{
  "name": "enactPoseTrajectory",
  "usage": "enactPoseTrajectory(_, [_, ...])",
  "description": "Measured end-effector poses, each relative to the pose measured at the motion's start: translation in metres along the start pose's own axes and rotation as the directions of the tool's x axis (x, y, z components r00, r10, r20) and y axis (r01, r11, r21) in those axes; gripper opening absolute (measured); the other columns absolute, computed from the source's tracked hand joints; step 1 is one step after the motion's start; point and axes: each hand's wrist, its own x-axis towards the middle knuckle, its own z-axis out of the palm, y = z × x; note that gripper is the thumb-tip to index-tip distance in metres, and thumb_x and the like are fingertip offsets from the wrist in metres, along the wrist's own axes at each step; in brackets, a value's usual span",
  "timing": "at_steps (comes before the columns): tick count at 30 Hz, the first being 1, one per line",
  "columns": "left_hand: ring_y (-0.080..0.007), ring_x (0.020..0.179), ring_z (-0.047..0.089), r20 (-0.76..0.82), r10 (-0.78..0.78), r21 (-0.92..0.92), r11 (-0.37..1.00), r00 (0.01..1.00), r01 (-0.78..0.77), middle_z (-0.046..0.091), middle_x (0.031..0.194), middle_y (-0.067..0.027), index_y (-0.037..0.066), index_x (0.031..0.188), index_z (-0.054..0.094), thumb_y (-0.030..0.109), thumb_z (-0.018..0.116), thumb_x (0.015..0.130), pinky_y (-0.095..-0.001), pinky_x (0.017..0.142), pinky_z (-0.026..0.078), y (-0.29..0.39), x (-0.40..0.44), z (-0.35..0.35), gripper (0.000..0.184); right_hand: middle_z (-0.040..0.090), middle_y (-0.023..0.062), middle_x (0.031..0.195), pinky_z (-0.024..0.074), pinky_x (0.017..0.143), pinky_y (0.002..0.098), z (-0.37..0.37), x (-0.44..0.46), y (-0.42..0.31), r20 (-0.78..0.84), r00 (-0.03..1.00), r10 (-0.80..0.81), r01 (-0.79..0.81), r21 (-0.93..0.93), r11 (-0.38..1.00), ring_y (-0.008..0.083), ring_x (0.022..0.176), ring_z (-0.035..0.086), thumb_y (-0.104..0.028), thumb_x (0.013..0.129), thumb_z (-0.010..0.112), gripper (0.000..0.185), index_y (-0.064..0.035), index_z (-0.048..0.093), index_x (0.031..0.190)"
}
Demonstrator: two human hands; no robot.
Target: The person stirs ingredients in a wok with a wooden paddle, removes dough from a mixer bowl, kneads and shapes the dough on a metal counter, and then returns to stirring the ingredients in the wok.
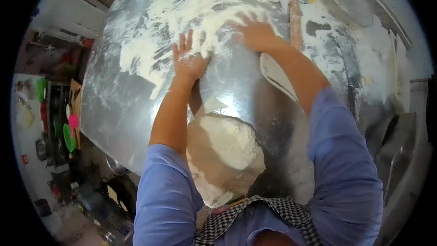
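My left hand [191, 60] lies with its fingers spread on the floured metal table [118, 109], and white flour covers parts of it. Beside its thumb is a small floury lump [207, 46]. Farther right, my right hand [255, 33] is also spread over the flour [182, 7], its fingertips blurred by motion. Neither hand holds anything. A large pale mound of dough [232, 148] rests at the near edge, between my forearms and close to the checked apron.
A long wooden rolling pin [294, 13] lies at the back right, past my right hand. Beyond it is a round sieve-like thing [346, 1]. Kitchen items, including a green basket [69, 137], are at the far left, off the table.
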Motion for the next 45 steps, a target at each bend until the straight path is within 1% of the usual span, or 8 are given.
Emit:
enactPoseTrajectory(7, [-0.0337,0.134,0.022,-0.022,-0.068,-0.015,0.998,0.997,0.067,0.024,0.147,-0.0093,0.03,0.138,0.034,0.048,0.036,0.09,-0.0496,0.107,0.016,-0.021,0.033,0.014,0.051,0.024,0.0117,0.146,0.0158,0.109,0.0486,-0.032,-0.111,0.017,0.116,0.988,-0.099,0.101,-0.01,0.995,0.0303,0.135,0.022,-0.045,0.088,0.047,0.057,-0.0183,0.036,0.137])
enactPoseTrajectory(9, [-0.0314,0.135,0.019,0.049,-0.09,-0.026,0.996,0.995,0.091,0.021,0.148,-0.0087,0.031,0.139,0.032,0.051,0.033,0.09,-0.0458,0.11,0.012,-0.022,0.034,0.01,0.053,0.024,0.0122,0.146,0.0237,0.106,0.0464,-0.057,-0.116,0.037,0.515,0.786,0.343,-0.312,-0.149,0.938,0.0321,0.13,0.03,-0.043,0.088,0.047,0.054,-0.0162,0.039,0.135])
enactPoseTrajectory(14, [-0.0327,0.136,0.016,0.327,0.005,-0.017,1.0,0.945,0.001,0.02,0.148,-0.0125,0.031,0.14,0.028,0.057,0.044,0.084,-0.0414,0.111,0.012,-0.046,-0.004,-0.027,0.064,0.038,0.0184,0.137,0.0242,0.106,0.0439,-0.058,-0.206,0.07,0.061,0.937,0.343,-0.327,-0.185,0.927,0.0318,0.127,0.034,-0.039,0.089,0.049,0.056,-0.0073,0.038,0.134])
enactPoseTrajectory(18, [-0.0324,0.13,0.031,0.355,0.115,-0.363,0.932,0.928,0.023,0.033,0.141,-0.0158,0.017,0.134,0.042,0.048,0.055,0.083,-0.0395,0.107,0.025,-0.088,-0.085,-0.051,0.061,0.048,0.0195,0.127,0.0321,0.102,0.04,-0.056,-0.275,-0.02,0.208,0.893,0.399,-0.436,0.621,0.651,0.0298,0.119,0.045,-0.021,0.088,0.051,0.048,-0.0035,0.04,0.132])
enactPoseTrajectory(20, [-0.0309,0.123,0.041,0.389,0.002,-0.585,0.773,0.921,0.245,0.041,0.136,-0.0165,0.008,0.128,0.048,0.042,0.057,0.083,-0.0376,0.102,0.032,-0.09,-0.144,-0.068,0.057,0.051,0.02,0.122,0.0333,0.101,0.0385,-0.059,-0.305,-0.078,0.479,0.814,0.328,-0.518,0.855,0.038,0.0272,0.117,0.046,-0.013,0.086,0.053,0.048,-0.001,0.042,0.13])
enactPoseTrajectory(30, [-0.0247,0.099,0.058,0.667,-0.327,-0.745,-0.316,0.67,0.588,0.055,0.11,-0.02,-0.007,0.124,0.039,0.023,0.059,0.086,-0.0318,0.077,0.051,0.024,-0.282,-0.12,0.053,0.048,0.0182,0.125,0.0367,0.097,0.0318,-0.03,-0.264,-0.194,0.278,0.782,0.558,-0.255,0.959,-0.121,0.0249,0.116,0.046,-0.005,0.073,0.065,0.058,0.0002,0.044,0.127])
enactPoseTrajectory(42, [-0.0234,0.099,0.054,0.535,-0.385,-0.84,-0.142,0.752,0.524,0.052,0.112,-0.0189,-0.004,0.129,0.032,0.009,0.068,0.078,-0.0337,0.079,0.049,0.078,-0.287,-0.113,0.064,0.048,0.0214,0.122,0.0414,0.09,0.0383,-0.018,-0.313,-0.187,0.091,0.726,0.682,-0.401,0.861,0.312,0.0296,0.107,0.05,-0.017,0.075,0.067,0.064,0.0001,0.038,0.13])
enactPoseTrajectory(45, [-0.0259,0.104,0.053,0.579,-0.205,-0.813,-0.221,0.789,0.539,0.05,0.117,-0.021,-0.004,0.132,0.028,0.007,0.068,0.077,-0.0361,0.085,0.047,0.091,-0.314,-0.103,0.068,0.054,0.0188,0.114,0.0428,0.088,0.037,-0.023,-0.322,-0.202,0.268,0.716,0.645,-0.313,0.949,-0.046,0.0265,0.101,0.054,-0.015,0.077,0.065,0.06,-0.0009,0.04,0.129])
